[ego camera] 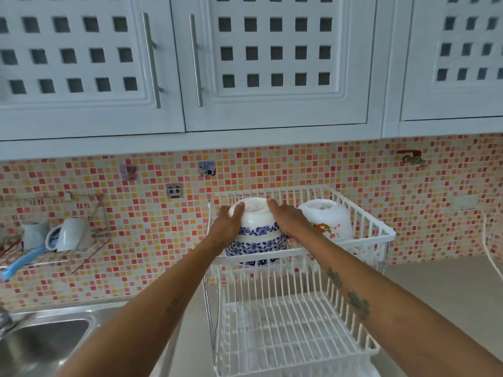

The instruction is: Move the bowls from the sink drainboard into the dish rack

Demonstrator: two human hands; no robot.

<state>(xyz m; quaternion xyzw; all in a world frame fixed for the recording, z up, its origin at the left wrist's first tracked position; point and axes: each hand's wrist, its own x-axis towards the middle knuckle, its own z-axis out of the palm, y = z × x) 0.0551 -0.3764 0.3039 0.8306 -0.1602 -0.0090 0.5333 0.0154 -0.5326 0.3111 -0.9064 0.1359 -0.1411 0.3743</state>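
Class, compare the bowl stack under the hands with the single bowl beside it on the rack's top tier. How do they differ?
The blue-patterned bowl stack is several nested bowls; the flower-patterned bowl stands alone. The stack carries blue floral bands, the single bowl orange and red motifs. The left hand and right hand hold the stack; nothing touches the other. Both are white, upside down, in the dish rack.

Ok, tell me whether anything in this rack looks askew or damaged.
Nothing stands out. The blue-patterned bowls sit upside down, stacked in the dish rack, held by left hand and right hand; the floral bowl sits inverted beside them.
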